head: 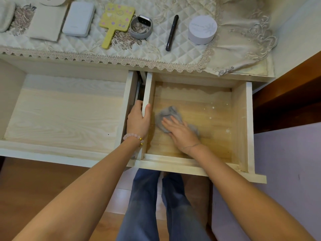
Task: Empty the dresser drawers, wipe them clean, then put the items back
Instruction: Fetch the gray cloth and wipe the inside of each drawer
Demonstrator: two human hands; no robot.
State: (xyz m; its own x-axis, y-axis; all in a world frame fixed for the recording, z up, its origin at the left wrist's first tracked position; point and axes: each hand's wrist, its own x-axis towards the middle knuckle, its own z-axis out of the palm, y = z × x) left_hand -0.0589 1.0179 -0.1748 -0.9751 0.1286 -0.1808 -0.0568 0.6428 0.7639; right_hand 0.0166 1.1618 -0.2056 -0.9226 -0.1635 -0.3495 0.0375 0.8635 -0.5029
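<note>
Forearms cross two open drawers: left hand (138, 120) curls round the right drawer's (241, 119) wall; right hand (180, 133), fingers straight, presses one grey cloth (166, 113) inside. Above: one mirror (116, 20), watch (140, 29), pen (172, 33), jar (202, 29).

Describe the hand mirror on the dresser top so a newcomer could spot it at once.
Look at the quilted cloth spread above the open drawers. In the row of items there, the hand mirror lies between a white rectangular case and a grey watch. It is the only yellow thing, paddle-shaped with a short handle.
</note>
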